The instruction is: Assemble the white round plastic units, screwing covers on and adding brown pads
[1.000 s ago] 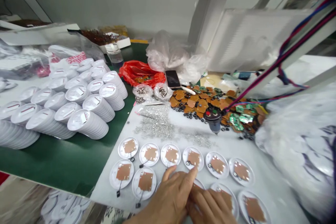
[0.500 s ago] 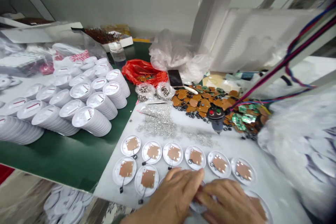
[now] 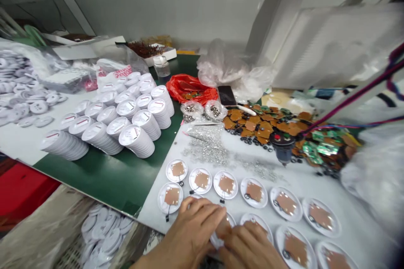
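My left hand and my right hand meet over a white round plastic cover with a brown circuit board inside. The fingers of both hands are curled in at its edges; the fingertips are partly hidden. Rows of similar white covers, each bearing a brown board and most showing a small black part on a wire, lie around my hands. One such cover sits just beyond my right hand, and another is to the left of my left hand. An electric screwdriver hangs beyond the rows, pointing down.
Loose silver screws are spread on the white work surface. Behind lie brown boards, a red bag and a phone. Stacked white cups stand on the green table at left, above a crate of white discs.
The view has turned left, so the bench appears farther right. My hands have shifted left along the near row, uncovering a cover that was under them.
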{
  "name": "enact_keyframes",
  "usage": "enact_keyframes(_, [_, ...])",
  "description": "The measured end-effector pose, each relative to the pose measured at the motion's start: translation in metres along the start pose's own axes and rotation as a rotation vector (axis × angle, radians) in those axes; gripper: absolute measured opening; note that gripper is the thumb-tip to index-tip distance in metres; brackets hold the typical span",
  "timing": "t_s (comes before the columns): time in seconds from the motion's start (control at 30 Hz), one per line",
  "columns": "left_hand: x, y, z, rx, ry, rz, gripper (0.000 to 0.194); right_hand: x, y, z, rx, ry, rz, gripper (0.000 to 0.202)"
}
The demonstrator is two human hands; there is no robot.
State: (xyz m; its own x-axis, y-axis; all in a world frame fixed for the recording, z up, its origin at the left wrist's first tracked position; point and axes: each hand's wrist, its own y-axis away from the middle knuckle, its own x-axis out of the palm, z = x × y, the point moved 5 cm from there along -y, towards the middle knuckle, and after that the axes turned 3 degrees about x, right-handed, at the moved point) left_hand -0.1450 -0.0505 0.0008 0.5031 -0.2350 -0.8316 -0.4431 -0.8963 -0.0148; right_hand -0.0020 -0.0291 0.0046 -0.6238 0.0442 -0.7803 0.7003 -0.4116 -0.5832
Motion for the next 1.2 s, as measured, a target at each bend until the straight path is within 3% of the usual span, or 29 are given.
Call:
enact_keyframes(0.1, [-0.003,-0.003,0.0,-0.016,0.043,-0.027,0.06,0.009,0.003,-0.01,0.136,-0.14,-0.083,0.035])
enact_keyframes(0.2, [-0.005,-0.002,0.001,-0.025,0.102,-0.003,0.063,0.016,0.007,-0.015,0.207,-0.119,-0.052,0.036])
enact_keyframes(0.33, [-0.01,-0.002,0.0,-0.012,0.14,0.021,0.068,0.021,0.01,-0.01,0.195,-0.042,-0.005,0.043])
enact_keyframes(0.5, [-0.006,-0.004,0.003,0.007,0.139,0.004,0.064,0.024,0.007,-0.01,0.177,-0.111,0.054,0.041])
enact_keyframes(0.67, [-0.002,-0.003,0.006,0.01,0.131,0.001,0.064,0.02,0.005,-0.014,0.136,-0.137,0.039,0.044])
enact_keyframes(0.93, [-0.005,-0.003,0.005,0.012,0.133,0.006,0.063,0.014,-0.004,-0.014,0.085,-0.093,0.165,0.045])
enact_keyframes(1.2, [0.01,-0.003,0.013,0.055,0.082,-0.024,0.079,0.019,-0.014,-0.009,0.074,-0.142,0.17,0.04])
